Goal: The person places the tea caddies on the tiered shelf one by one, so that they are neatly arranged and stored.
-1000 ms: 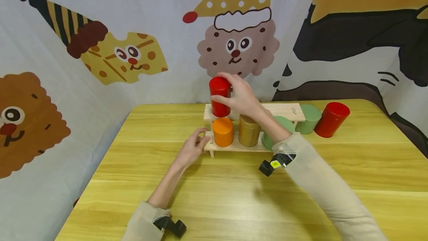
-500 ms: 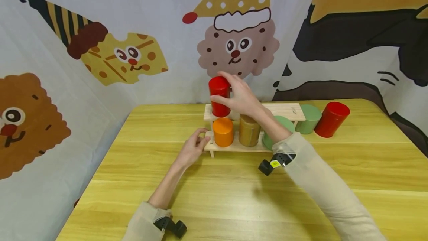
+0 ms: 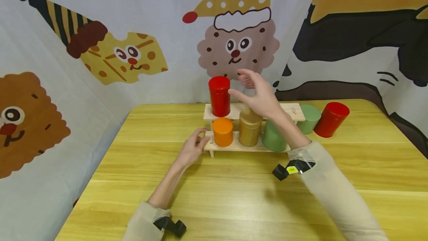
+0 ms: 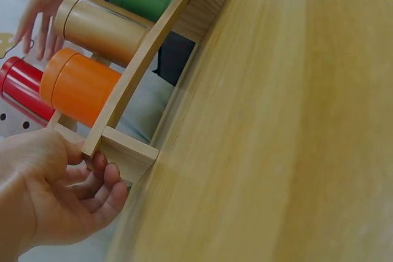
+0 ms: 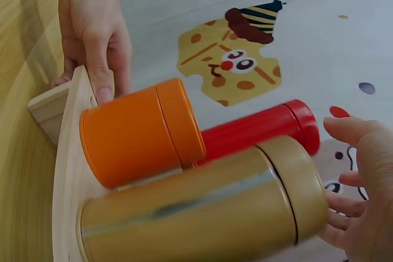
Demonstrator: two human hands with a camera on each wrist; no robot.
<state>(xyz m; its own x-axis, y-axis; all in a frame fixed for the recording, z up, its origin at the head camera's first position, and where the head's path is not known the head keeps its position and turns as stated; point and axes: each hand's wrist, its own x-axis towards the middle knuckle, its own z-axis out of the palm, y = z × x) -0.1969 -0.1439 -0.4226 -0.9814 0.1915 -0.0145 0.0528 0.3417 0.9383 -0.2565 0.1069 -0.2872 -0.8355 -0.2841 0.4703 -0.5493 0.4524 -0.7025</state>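
On the upper step of a two-tier wooden rack (image 3: 209,146) stands a red canister (image 3: 220,98), at its left end. My right hand (image 3: 262,96) hovers just right of that canister, fingers spread and holding nothing. Along the lower step stand an orange canister (image 3: 223,132), a gold canister (image 3: 249,127) and a green canister (image 3: 274,137), the last partly behind my right forearm. At the rack's left end my left hand (image 3: 192,148) grips the lower board. The left wrist view shows thumb and fingers of the left hand (image 4: 67,194) pinching the board's corner.
Right of the rack, on the wooden table (image 3: 150,129), stand a second green canister (image 3: 309,118) and a second red canister (image 3: 331,119), close together. A cartoon-printed cloth (image 3: 150,7) hangs behind the table's back edge.
My right hand has let go of the red canister and drawn back to the right, its fingers opening. The red canister stays standing on the upper step. My left hand has not moved.
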